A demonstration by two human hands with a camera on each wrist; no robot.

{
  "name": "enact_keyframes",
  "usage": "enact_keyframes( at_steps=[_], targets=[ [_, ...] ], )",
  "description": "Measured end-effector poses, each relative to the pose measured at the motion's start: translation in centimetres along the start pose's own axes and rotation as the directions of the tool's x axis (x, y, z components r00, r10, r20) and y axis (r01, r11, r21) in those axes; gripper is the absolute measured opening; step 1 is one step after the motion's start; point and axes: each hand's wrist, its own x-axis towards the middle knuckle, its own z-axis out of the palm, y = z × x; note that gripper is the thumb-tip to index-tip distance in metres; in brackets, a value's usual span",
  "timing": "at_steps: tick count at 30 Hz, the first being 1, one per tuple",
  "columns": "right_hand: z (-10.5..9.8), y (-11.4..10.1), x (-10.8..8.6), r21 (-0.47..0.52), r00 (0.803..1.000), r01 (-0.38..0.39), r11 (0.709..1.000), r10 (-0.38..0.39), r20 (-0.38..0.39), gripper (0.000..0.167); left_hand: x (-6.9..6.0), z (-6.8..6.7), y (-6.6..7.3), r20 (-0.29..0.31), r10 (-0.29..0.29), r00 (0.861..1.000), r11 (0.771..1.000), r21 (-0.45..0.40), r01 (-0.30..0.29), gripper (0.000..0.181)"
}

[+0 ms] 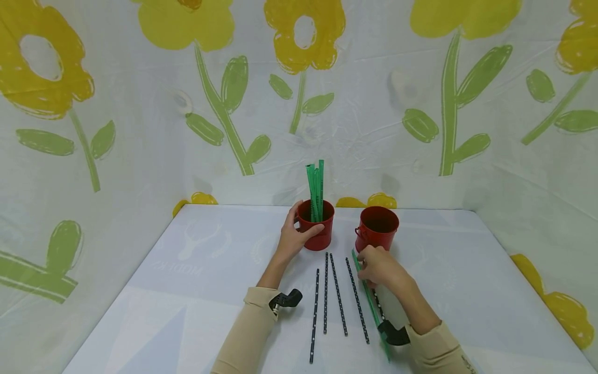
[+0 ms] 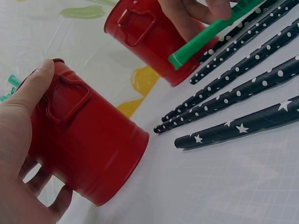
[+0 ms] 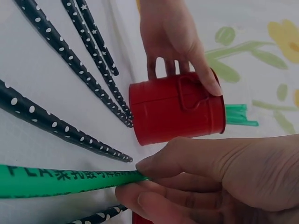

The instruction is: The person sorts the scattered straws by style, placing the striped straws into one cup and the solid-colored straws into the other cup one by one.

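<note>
My left hand [image 1: 293,236] grips a small red bucket [image 1: 322,240] around its side, thumb at the rim by the wire handle. Several green straws [image 1: 315,192] stand upright in that bucket. Between thumb and fingers, my right hand [image 1: 384,269] pinches one printed green straw [image 1: 375,311] close to its far end, just in front of a second red bucket [image 1: 370,238]. In the left wrist view, this straw's end [image 2: 187,55] shows beside the second bucket's wall. Nothing is seen standing out of the second bucket.
Several black straws with white dots [image 1: 325,293] lie lengthwise on the white table [image 1: 196,311], one partly hidden beneath the right hand. A black straw with white stars [image 1: 314,322] lies leftmost. Behind the table hangs a flower-patterned sheet [image 1: 355,130].
</note>
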Motion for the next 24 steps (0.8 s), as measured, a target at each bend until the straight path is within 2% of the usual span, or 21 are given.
enact_keyframes(
  at_steps=[7, 12, 15, 19, 21, 24],
  targets=[
    [-0.3, 0.0, 0.1, 0.019, 0.992, 0.081, 0.997, -0.078, -0.095, 0.043, 0.0, 0.0, 0.0, -0.005, -0.013, 1.0, 1.0, 0.015, 0.013, 0.09],
    [-0.5, 0.1, 0.6, 0.0, 0.972, 0.143, 0.99, -0.14, -0.189, 0.04, 0.0, 0.0, 0.0, -0.009, -0.012, 1.0, 1.0, 0.016, 0.012, 0.089],
    [-0.7, 0.0, 0.6, -0.032, 0.944, 0.192, 0.981, -0.193, -0.266, 0.042, 0.1, 0.0, -0.1, -0.011, -0.016, 1.0, 1.0, 0.016, 0.016, 0.087],
    [-1.1, -0.4, 0.5, -0.058, 0.883, 0.262, 0.963, -0.264, -0.388, 0.04, 0.2, 0.1, -0.3, -0.01, -0.008, 1.0, 1.0, 0.018, 0.008, 0.087],
    [-1.3, -0.7, 0.4, -0.052, 0.853, 0.288, 0.956, -0.281, -0.439, 0.038, 0.3, 0.0, -0.3, -0.01, -0.004, 1.0, 1.0, 0.021, 0.004, 0.088],
    [-1.6, -1.1, 0.5, -0.014, 0.819, 0.319, 0.948, -0.283, -0.499, 0.035, 0.3, 0.1, -0.4, -0.011, -0.001, 1.0, 1.0, 0.025, 0.001, 0.087]
  ],
)
